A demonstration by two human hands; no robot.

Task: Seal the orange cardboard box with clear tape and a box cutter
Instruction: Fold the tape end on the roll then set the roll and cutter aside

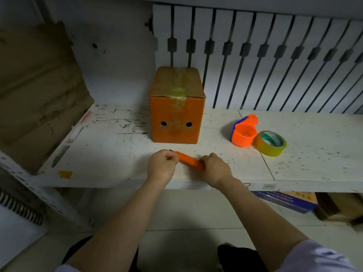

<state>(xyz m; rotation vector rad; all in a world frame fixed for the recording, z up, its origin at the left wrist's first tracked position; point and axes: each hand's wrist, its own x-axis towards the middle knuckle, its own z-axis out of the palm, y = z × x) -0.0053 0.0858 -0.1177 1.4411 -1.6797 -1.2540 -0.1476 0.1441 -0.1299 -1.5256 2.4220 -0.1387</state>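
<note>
Spanning both closed hands, box cutter (189,161): left grip (162,163) on tip, right grip (215,167) on tail.

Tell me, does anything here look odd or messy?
The white table is covered in dark scratches and scuff marks, mostly left of the orange box. The tape on that box looks wrinkled and yellowed. The tape roll lies loose beside the orange dispenser, not mounted on it.

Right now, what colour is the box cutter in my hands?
Orange; the box cutter shows in the head view, gripped by both hands.
</note>
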